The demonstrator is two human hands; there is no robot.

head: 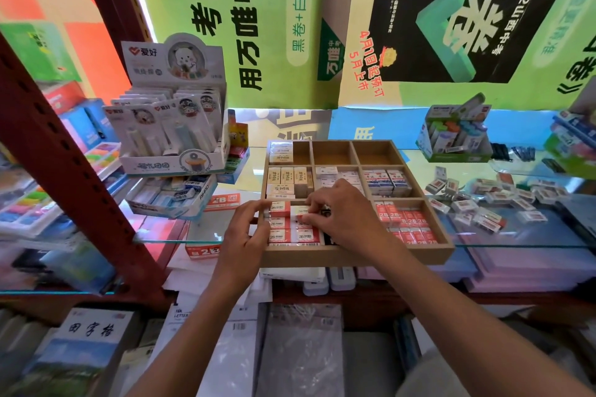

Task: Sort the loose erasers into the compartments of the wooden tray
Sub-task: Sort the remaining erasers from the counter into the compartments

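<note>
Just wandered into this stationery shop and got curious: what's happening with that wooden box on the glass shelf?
A person is sorting erasers into a wooden tray on the glass shelf. The left hand grips the tray's near-left edge, while the right hand pinches a 2B eraser in the near-left compartment. Most compartments already hold erasers; two at the back right are empty. A pile of loose erasers still lies right of the tray.

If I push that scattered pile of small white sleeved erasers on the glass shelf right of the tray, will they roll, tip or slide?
The small white sleeved erasers look like flat-sided blocks, so rolling seems unlikely. Several lie tilted against each other, so a push may topple them flat. The glass shelf looks smooth, so they probably slide easily and could scatter.
</note>
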